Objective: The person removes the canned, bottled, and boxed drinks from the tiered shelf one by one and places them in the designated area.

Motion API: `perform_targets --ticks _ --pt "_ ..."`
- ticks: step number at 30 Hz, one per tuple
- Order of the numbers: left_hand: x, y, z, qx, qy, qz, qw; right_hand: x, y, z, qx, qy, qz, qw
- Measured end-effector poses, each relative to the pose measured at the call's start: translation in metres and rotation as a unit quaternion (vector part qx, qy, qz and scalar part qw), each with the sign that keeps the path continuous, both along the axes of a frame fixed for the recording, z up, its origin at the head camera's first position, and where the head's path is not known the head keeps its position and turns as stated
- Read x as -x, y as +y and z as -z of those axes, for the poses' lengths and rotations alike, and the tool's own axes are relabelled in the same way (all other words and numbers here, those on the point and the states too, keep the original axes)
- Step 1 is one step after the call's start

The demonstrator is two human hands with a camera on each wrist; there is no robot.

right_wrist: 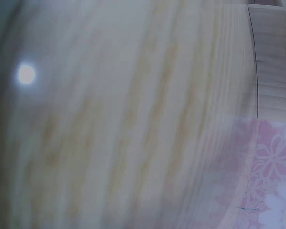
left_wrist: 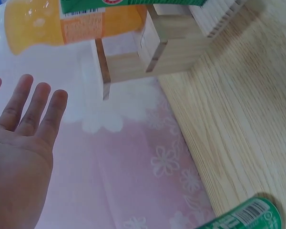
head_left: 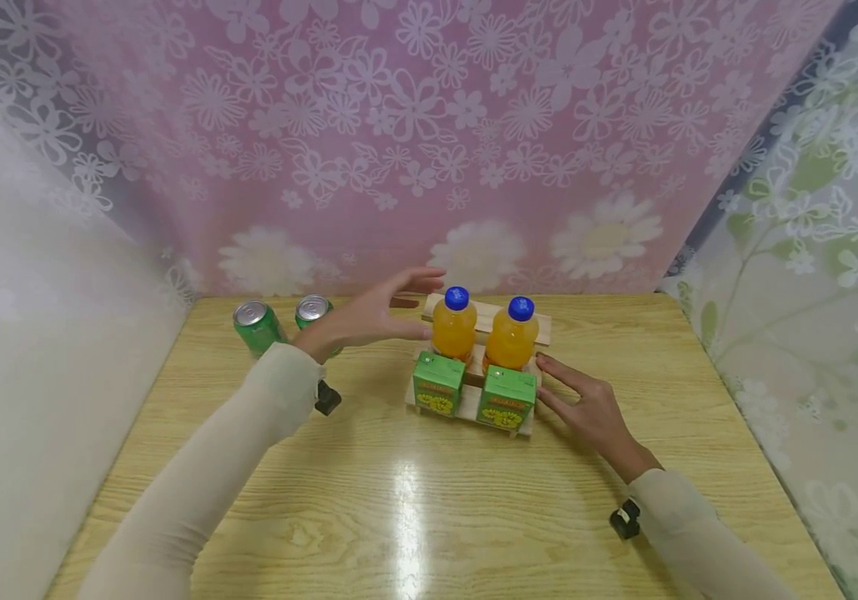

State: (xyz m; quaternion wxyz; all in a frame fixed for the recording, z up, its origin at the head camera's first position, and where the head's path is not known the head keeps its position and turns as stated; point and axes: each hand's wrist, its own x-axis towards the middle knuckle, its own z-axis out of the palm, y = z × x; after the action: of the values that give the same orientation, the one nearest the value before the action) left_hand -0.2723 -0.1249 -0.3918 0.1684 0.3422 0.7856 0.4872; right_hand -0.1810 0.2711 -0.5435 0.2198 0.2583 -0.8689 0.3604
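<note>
A stepped wooden rack (head_left: 469,405) stands on the table, with two orange drink bottles (head_left: 454,332) with blue caps on its middle step and two green juice boxes (head_left: 507,398) on its front step. My left hand (head_left: 372,315) is spread out beside the left bottle, thumb near its side and fingers reaching behind it. In the left wrist view that hand's palm faces up with straight fingers (left_wrist: 52,114), holding nothing. My right hand (head_left: 586,408) is at the rack's right end, its extended fingertips right at the edge by the right juice box.
Two green drink cans (head_left: 258,329) stand at the back left, one partly hidden behind my left wrist. A pink floral cloth (head_left: 368,167) hangs behind the wooden table (head_left: 308,517), with pale cloth walls on both sides. The right wrist view is mostly blurred wood.
</note>
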Motion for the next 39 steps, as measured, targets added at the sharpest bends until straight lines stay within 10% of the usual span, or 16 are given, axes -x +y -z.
perform_targets --ticks 39 --pt "-0.003 0.046 0.015 0.036 -0.034 0.007 0.9988 0.000 0.001 -0.001 -0.008 -0.010 0.002 0.9999"
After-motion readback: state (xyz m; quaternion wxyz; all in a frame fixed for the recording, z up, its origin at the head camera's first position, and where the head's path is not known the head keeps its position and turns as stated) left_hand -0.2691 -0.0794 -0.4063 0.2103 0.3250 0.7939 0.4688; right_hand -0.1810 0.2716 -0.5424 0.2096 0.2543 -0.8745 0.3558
